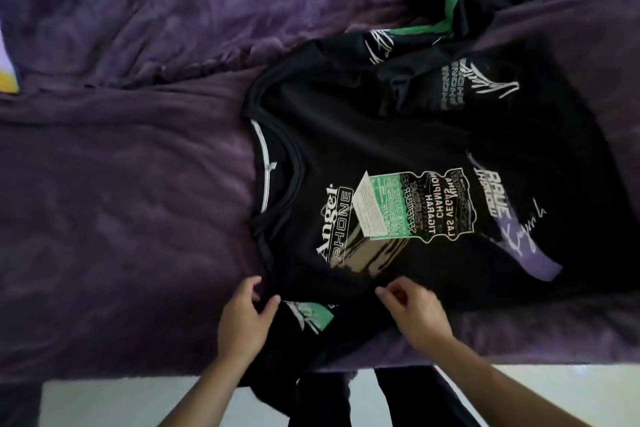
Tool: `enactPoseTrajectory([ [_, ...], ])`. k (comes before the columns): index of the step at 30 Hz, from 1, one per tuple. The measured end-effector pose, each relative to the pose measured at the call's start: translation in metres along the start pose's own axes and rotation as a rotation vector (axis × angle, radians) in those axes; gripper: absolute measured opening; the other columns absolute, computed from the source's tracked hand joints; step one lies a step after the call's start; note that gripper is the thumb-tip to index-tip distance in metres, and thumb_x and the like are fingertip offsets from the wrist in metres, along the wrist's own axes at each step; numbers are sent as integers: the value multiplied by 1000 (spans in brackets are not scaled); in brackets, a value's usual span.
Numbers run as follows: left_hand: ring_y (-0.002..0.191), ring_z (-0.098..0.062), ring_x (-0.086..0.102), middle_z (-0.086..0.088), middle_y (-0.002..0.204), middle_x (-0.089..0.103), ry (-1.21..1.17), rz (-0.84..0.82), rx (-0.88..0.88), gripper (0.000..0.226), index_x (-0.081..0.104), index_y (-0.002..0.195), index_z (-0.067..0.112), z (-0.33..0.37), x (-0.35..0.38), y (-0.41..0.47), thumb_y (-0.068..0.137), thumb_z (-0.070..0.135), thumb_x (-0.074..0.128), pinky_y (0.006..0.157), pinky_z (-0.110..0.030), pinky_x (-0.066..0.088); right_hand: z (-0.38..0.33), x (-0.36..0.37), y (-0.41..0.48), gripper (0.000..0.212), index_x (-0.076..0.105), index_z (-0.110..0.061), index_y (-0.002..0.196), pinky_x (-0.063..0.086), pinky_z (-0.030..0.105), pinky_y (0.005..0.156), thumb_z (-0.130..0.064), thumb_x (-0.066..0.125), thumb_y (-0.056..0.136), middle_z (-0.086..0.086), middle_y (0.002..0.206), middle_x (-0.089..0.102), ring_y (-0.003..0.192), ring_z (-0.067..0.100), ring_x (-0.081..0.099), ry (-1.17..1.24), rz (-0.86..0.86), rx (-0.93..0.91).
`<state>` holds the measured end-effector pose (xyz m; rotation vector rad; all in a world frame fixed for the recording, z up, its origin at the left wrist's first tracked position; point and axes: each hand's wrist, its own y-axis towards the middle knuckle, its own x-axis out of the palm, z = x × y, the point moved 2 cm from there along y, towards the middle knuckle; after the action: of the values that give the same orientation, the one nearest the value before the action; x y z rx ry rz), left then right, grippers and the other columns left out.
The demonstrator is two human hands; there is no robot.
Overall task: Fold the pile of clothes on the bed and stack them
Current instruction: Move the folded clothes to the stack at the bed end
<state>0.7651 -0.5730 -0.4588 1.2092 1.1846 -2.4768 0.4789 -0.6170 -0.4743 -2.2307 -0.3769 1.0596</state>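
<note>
1. One black T-shirt (pixel 398 135) lies spread flat, print side up, on the purple bed cover (pixel 121 201); its collar (pixel 266 170) points toward the left of the view, so its long axis runs left to right across the person.
2. Both hands sit at the shirt's near edge. The left hand (pixel 242 319) is by the near shoulder, thumb and fingers apart around the fabric, not clearly pinched.
3. The right hand (pixel 419 315) is further from the collar along that edge, fingers curled loosely; whether it pinches cloth I cannot tell.
4. The near sleeve (pixel 308 319) lies crumpled just beside the left hand, hanging toward the bed's edge.
5. Judged from this, the next fold carries the near side away from the person, across the shirt's long axis.
</note>
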Motion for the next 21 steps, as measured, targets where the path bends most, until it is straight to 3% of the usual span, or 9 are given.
enactPoseTrajectory([
  [4, 86, -19, 67, 1, 81, 69, -99, -165, 3, 13, 71, 87, 11, -23, 7, -16, 80, 20, 76, 77, -28, 48, 4, 32, -41, 27, 63, -27, 92, 48, 30, 74, -53, 63, 85, -10, 88, 60, 83, 10, 59, 18, 133, -58],
  [7, 75, -13, 61, -1, 74, 67, -152, -223, 77, 10, 65, 77, 15, -31, 4, -29, 81, 15, 75, 71, -27, 44, -1, 54, -69, 25, 60, -26, 81, 44, 24, 64, -50, 66, 83, -10, 78, 57, 71, 6, 55, 88, 197, -101],
  [9, 64, -9, 53, -2, 68, 66, -202, -322, 138, 13, 62, 76, 18, -36, 4, -49, 81, 13, 73, 65, -26, 40, 0, 71, -87, 41, 57, -19, 74, 44, 23, 57, -59, 64, 80, -5, 69, 61, 64, 5, 58, 176, 104, 12],
  [11, 59, -6, 51, 4, 64, 65, -284, -510, 133, 13, 64, 79, 21, -40, 5, -75, 83, 11, 71, 58, -22, 40, 0, 90, -102, 48, 62, -9, 79, 50, 30, 64, -57, 67, 79, 5, 73, 69, 73, 16, 67, 438, -30, 190],
  [14, 59, -6, 57, 4, 69, 67, -335, -753, 28, 12, 66, 92, 19, -48, 3, -97, 88, 8, 64, 46, -20, 43, -5, 98, -113, 25, 66, -4, 86, 51, 30, 64, -28, 72, 83, 17, 87, 72, 76, 25, 70, 876, -150, 429],
  [16, 58, -11, 61, -3, 75, 70, -355, -663, -4, 13, 65, 102, 12, -50, -1, -91, 90, 8, 62, 47, -22, 43, -2, 79, -112, 16, 66, -3, 84, 50, 30, 59, -18, 67, 85, 18, 81, 70, 68, 26, 68, 1064, -97, 464],
  [19, 60, -16, 59, -10, 83, 65, -456, -271, -97, 28, 59, 116, 3, -35, -2, -67, 89, 10, 64, 47, -24, 46, 10, 27, -111, 16, 67, -1, 88, 55, 32, 59, -16, 61, 88, 17, 77, 71, 66, 27, 69, 1189, 20, 451],
  [21, 72, -21, 62, -14, 94, 64, -663, -209, -229, 40, 54, 122, 3, -14, 8, -55, 88, 18, 68, 54, -27, 51, 22, -8, -117, 15, 68, -2, 89, 57, 32, 59, -15, 62, 88, 16, 79, 72, 68, 26, 71, 1173, 35, 413],
])
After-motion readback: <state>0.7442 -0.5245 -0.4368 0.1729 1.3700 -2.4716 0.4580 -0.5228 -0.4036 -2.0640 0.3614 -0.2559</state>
